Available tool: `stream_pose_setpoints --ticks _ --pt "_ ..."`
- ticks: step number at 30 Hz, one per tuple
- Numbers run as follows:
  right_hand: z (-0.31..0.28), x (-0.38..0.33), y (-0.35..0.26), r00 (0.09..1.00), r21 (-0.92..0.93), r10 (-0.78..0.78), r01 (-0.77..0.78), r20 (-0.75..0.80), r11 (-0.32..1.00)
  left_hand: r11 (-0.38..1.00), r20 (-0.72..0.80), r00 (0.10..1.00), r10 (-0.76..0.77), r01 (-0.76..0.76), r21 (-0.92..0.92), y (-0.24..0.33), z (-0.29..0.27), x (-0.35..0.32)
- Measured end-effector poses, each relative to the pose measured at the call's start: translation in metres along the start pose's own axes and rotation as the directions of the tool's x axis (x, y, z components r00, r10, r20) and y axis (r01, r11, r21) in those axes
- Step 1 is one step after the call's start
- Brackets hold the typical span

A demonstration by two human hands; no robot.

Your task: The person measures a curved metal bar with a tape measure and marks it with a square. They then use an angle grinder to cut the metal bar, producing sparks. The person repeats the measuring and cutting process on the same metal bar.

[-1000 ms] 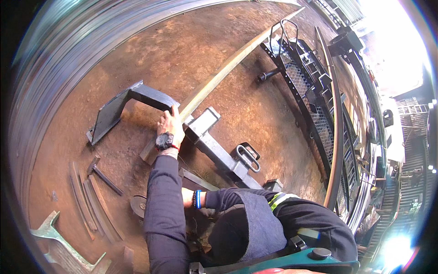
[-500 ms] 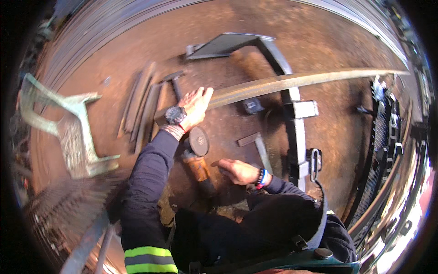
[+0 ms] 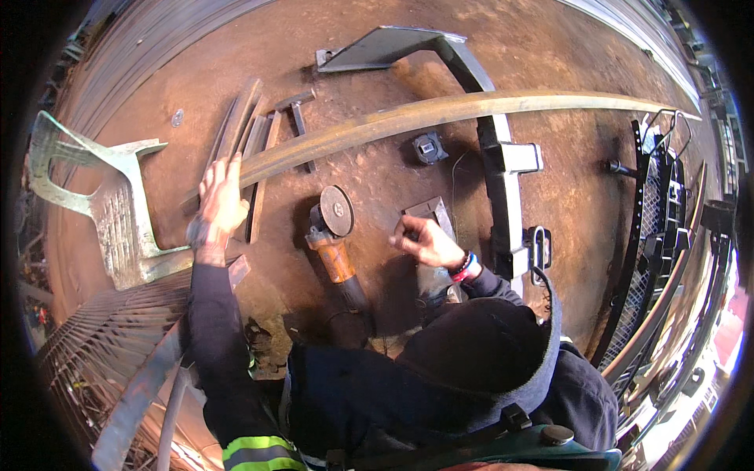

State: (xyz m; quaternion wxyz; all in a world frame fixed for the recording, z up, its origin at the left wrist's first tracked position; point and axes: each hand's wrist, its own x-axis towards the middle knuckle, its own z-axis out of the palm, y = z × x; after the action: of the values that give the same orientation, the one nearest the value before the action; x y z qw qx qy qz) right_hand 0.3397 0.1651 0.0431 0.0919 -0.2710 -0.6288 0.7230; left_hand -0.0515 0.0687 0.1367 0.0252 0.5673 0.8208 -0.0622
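A long rusty metal bar slants across the work surface and passes over the grey steel frame. My left hand lies with fingers outstretched on the bar's left end. To the right, my right hand hovers apart from the bar with its fingers curled together; whether something small is inside is hidden. Between my hands rests an angle grinder with an orange body, its round disc facing up. An L-shaped metal square lies just beyond my right hand, partly covered by it.
A hammer and several metal strips lie near the bar's left part. Beyond the right hand sits a small grey boxy thing. A pale green cast metal piece stands left. Right is a black mesh panel.
My left hand has slid left and nearer to me, toward the bar's end. The bar's left end has shifted left. My right hand has risen slightly and moved right, away from the grinder.
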Motion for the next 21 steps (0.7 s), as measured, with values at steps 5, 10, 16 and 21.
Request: stream_pose_setpoints --ticks 5,10,16,21 --pt "-0.041 -0.03 -0.117 0.863 -0.022 -0.201 0.215 -0.463 0.976 0.515 0.062 0.995 0.08 0.012 -0.857 0.056 -0.169 -0.042" --pt "-0.049 -0.094 -0.253 0.179 -0.28 -0.941 0.924 -0.288 0.261 0.329 -0.42 0.906 -0.042 -0.385 -0.862 0.111 -0.255 -0.129" --pt "-0.048 -0.075 -0.311 -0.1 -0.182 -0.985 0.975 0.14 -0.125 0.224 -0.526 0.84 -0.134 -0.491 -0.842 0.124 -0.254 -0.167" --pt "-0.046 -0.074 -0.309 -0.007 -0.251 -0.998 0.968 0.059 -0.022 0.212 -0.546 0.816 -0.189 -0.509 -0.834 0.131 -0.251 -0.192"
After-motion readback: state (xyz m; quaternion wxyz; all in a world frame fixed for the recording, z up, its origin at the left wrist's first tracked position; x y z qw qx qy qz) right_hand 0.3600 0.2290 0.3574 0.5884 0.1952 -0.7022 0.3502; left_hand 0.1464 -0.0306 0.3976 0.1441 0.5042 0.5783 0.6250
